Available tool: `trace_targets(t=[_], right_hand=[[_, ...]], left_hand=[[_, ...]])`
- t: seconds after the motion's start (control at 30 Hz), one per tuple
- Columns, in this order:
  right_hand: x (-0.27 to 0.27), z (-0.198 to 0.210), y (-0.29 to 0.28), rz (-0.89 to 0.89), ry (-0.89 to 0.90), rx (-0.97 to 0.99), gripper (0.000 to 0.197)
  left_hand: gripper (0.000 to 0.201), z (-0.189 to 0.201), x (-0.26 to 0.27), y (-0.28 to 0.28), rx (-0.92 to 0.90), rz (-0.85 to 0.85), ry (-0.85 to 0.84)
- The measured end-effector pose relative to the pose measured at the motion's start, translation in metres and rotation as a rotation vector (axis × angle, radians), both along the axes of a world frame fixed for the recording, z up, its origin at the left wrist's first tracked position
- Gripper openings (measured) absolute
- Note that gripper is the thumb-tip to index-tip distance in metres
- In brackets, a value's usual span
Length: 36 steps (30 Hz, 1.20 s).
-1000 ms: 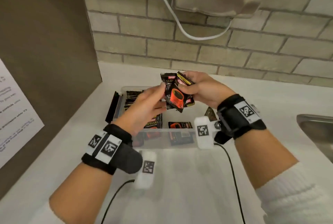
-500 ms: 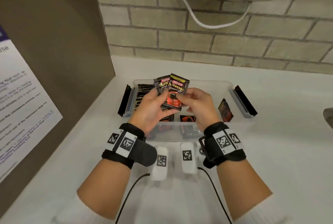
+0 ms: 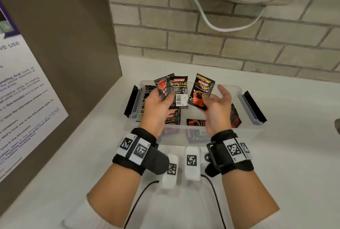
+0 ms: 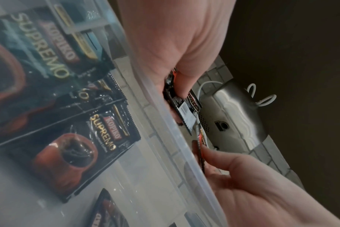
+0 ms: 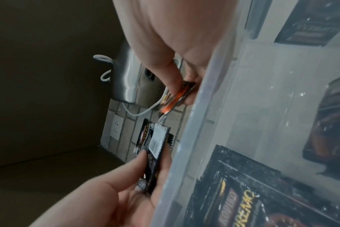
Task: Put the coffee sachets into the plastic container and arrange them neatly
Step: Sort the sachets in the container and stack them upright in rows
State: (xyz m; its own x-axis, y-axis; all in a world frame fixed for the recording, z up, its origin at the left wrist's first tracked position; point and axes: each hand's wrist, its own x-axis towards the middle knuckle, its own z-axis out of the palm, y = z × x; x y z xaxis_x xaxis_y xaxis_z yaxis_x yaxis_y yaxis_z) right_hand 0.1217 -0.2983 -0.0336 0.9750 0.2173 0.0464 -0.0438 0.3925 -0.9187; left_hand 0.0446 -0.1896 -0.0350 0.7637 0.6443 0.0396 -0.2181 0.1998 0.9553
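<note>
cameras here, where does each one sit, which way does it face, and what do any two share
Head: above, facing down at both hands, left hand and right hand, over the clear plastic container; forearms show.
Left wrist: low beside the container, looking up along the left hand's palm at its black coffee sachets.
Right wrist: mirrored; right hand's thumb pinches one black-and-red sachet.
Shared: both wrist views show the silver wall appliance.

Lower sachets point(image 3: 173, 119) in the plastic container point(image 3: 244, 131) partly hidden behind both hands point(image 3: 217, 111), notice point(image 3: 27, 90) print blurred.
</note>
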Motion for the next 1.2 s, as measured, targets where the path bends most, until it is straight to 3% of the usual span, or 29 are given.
trace_targets(t=[0.07,0.13,0.23,0.37,0.47,0.57,0.73,0.83,0.9,1.0,1.07,1.2], right_hand=[[-0.003,-0.002,0.002,-0.114,-0.137,-0.139,0.044],[-0.010,-0.003,0.005,-0.235,-0.384,-0.348,0.031],[-0.020,-0.002,0.015,-0.306,-0.598,-0.492,0.021],[-0.030,0.001,0.027,-0.153,-0.532,-0.454,0.027],[-0.033,0.006,0.025,-0.040,-0.436,-0.386,0.028],[-0.036,0.012,0.021,0.051,-0.393,-0.320,0.016],[-0.027,0.010,0.020,0.022,-0.337,-0.343,0.016],[-0.015,0.010,0.012,0.031,-0.117,-0.222,0.023],[-0.010,0.014,0.003,0.094,-0.008,-0.082,0.023],[-0.009,0.015,-0.001,0.152,0.011,-0.005,0.027],[-0.010,0.014,0.000,0.151,-0.001,-0.013,0.045],[-0.010,0.016,-0.001,0.212,-0.029,-0.047,0.054]], left_hand=[[0.018,-0.001,0.001,-0.001,0.062,0.133,-0.007],[0.017,0.002,0.002,-0.001,0.176,0.268,0.008],[0.017,0.009,0.004,-0.003,0.338,0.330,0.025],[0.013,0.013,0.003,-0.010,0.355,0.210,0.036],[0.015,0.016,0.001,-0.012,0.133,0.052,-0.023],[0.016,0.018,-0.003,-0.009,-0.043,-0.099,-0.097],[0.016,0.024,-0.005,-0.009,-0.124,-0.166,-0.129],[0.012,0.028,-0.003,-0.004,0.059,-0.071,-0.016],[0.013,0.030,-0.003,0.007,0.333,0.031,0.068],[0.017,0.032,-0.005,0.025,0.771,0.061,0.135],[0.017,0.037,-0.005,0.030,0.966,-0.012,0.162],[0.027,0.051,-0.003,0.031,1.029,-0.113,0.198]])
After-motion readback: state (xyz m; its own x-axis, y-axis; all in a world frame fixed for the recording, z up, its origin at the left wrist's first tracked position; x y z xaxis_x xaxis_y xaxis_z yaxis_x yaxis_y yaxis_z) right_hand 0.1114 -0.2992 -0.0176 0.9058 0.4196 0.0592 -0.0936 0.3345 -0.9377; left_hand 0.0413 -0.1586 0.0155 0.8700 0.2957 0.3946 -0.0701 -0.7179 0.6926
